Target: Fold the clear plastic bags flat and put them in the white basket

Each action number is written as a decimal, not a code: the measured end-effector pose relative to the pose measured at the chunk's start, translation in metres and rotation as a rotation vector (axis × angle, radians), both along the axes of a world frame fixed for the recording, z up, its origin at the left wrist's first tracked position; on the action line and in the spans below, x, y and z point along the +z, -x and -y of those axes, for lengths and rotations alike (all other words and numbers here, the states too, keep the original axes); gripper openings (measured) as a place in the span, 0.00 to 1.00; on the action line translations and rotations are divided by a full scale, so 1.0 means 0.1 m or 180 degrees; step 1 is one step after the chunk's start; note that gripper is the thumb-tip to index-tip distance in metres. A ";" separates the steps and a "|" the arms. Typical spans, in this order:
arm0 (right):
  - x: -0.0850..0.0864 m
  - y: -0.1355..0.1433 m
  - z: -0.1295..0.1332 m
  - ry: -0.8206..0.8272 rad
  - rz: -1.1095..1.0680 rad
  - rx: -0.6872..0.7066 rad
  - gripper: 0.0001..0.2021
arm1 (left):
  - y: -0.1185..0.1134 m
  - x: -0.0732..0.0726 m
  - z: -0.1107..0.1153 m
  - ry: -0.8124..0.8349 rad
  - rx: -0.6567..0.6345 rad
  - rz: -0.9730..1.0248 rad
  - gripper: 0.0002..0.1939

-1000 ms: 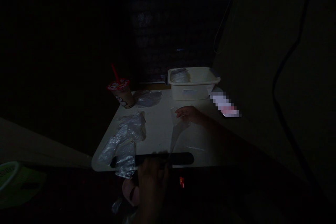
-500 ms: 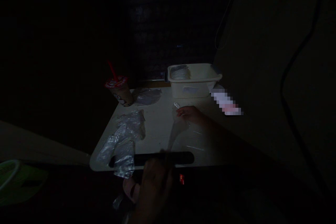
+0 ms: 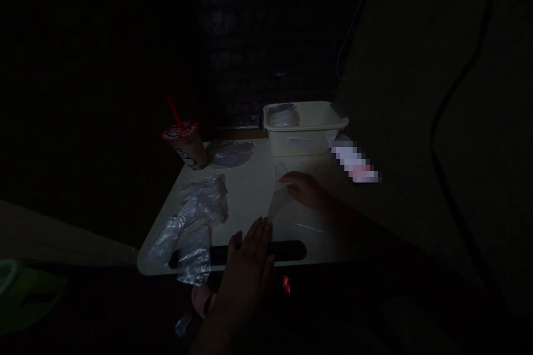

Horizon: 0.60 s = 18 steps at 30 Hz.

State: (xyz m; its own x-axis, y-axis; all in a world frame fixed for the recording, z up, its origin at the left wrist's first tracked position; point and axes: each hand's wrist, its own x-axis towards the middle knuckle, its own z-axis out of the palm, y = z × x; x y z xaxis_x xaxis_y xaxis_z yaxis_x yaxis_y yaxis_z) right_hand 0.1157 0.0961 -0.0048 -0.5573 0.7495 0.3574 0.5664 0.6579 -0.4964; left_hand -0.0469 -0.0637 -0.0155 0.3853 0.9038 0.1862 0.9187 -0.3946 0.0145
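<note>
In the dim head view, a thin clear plastic bag [image 3: 280,199] stretches over the white table [image 3: 245,199]. My right hand [image 3: 307,189] is closed on its far right side, thumb and fingers bent together. My left hand [image 3: 249,258] reaches in from the front edge, its fingers stretched out flat and their tips touching the near end of the bag. Beneath that hand runs a dark slot [image 3: 287,250] in the tabletop. To the left lies a heap of crumpled clear plastic bags [image 3: 195,222], partly hanging over the front edge.
A cream plastic bin [image 3: 297,141] with packed clear bags [image 3: 283,115] inside stands at the back. At the back left are a drink cup with a red straw [image 3: 189,150] and a flat plastic piece [image 3: 232,153]. A green container [image 3: 29,294] is low on the left.
My left hand has moved forward, from blurred below the slot to fingers laid out over it at the bag's near end. My right hand has stayed almost in place.
</note>
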 end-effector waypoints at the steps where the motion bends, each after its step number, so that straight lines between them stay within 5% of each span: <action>1: 0.01 0.01 0.07 -0.0182 0.0167 0.0059 0.13 | -0.01 0.00 0.00 0.0001 -0.0047 -0.0075 0.23; 9: -0.03 0.05 0.56 -0.0615 0.1339 0.0827 0.24 | -0.14 0.00 0.04 -0.0094 0.0121 -0.0367 0.26; 18: -0.15 -0.07 0.36 -0.0767 0.1564 0.0687 0.25 | -0.21 -0.07 0.16 -0.0097 0.0031 -0.0251 0.28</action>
